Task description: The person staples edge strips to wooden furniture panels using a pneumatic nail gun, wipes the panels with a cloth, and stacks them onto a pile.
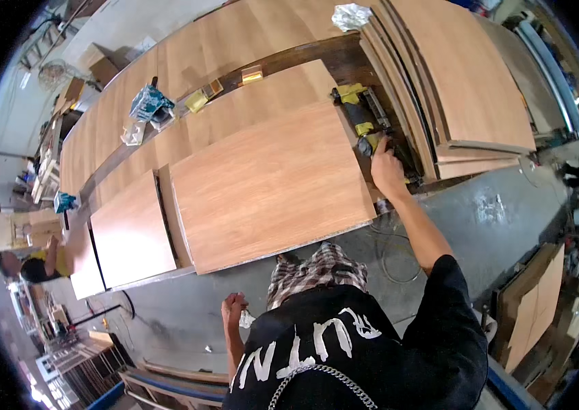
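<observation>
A: Right hand (388, 169) first. What do we log?

B: We have its fingers at the near end of the yellow-and-black nail gun (356, 113). Touching, looks like; we can't tell if they're closed round it, the hand hides that.

A: And the nail gun's spot?

B: Lying in the gap between the big wooden panel (272, 181) and the stack of boards (467, 75), on the dark top of the table (343, 61). We'd guess it's parked there to stay within right-arm reach and off the panel's face.

A: Panel?

B: Flat, long side toward the person, near edge by the table's edge. Probably so it can be reached from standing.

A: Left hand (233, 307)?

B: Low, off the table, beside the body. Fingers look curled in; there's a white scrap (247, 319) right by it, and we can't tell if it's held. Likely the reach needs just one arm.

A: Other bits?

B: Yellow box (196, 102) and orange-topped box (252, 75) past the panel's far edge, perhaps kept clear of its face.
</observation>
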Tool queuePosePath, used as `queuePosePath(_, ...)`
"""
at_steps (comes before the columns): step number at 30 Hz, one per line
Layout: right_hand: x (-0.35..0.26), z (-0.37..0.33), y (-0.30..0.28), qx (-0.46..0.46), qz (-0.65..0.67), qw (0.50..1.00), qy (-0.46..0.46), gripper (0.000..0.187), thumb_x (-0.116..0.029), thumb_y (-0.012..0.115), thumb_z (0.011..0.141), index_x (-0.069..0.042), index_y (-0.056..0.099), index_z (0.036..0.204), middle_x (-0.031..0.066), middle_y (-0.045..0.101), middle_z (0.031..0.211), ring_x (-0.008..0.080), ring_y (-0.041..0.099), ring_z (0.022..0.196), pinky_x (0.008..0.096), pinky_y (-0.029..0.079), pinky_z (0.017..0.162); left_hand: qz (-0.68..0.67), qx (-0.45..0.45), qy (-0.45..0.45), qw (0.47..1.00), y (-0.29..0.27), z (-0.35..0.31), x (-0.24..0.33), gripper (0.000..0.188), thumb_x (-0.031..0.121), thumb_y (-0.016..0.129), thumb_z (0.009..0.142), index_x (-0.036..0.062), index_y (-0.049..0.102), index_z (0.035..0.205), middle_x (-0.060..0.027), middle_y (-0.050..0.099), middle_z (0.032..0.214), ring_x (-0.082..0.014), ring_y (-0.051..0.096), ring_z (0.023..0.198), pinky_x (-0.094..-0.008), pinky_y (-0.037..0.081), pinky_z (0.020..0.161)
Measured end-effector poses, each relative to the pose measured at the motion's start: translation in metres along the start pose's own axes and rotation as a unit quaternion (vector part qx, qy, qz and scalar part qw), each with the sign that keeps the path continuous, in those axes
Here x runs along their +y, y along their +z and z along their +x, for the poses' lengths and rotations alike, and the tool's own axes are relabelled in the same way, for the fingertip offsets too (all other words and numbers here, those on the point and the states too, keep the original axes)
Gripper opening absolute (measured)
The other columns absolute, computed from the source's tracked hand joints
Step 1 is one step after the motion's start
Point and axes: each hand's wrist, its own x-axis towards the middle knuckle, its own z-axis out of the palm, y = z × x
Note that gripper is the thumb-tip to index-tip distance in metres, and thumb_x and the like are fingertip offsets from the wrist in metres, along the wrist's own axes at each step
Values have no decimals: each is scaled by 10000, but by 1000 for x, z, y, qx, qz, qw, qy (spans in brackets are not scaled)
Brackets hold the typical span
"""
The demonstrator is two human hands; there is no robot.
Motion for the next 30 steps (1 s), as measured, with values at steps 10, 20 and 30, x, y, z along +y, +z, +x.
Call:
queuePosePath(10, 20, 9, 14, 97, 150, 984, -21, 635, -407, 438, 987, -43, 252, 1473, 259, 377, 1424, 413, 370, 1314, 490, 395, 1040, 182, 273, 88, 941, 6, 9, 72, 225, 222, 654, 827, 9, 656, 898, -90, 653, 667, -205, 630, 619, -348, 492, 607)
queuePosePath(20, 23, -82, 64, 1, 442, 896, 27, 666, -388, 559, 954, -8, 319, 1447, 172, 535, 1289, 243, 486, 1215, 343, 360, 1000, 29, 197, 212, 957, -35, 62, 75, 832, 8, 578, 734, 53, 201, 1474, -193, 522, 1306, -308, 516, 1204, -346, 450, 911)
queuePosePath(30, -11, -86, 52, 0, 511, 857, 72, 749, -398, 627, 911, 33, 310, 1435, 199, 432, 1392, 262, 425, 1271, 342, 297, 1067, -100, 95, 240, 961, -47, 59, 78, 947, 416, 710, 821, 67, 164, 1511, -172, 481, 1376, -272, 452, 1254, -438, 353, 1023)
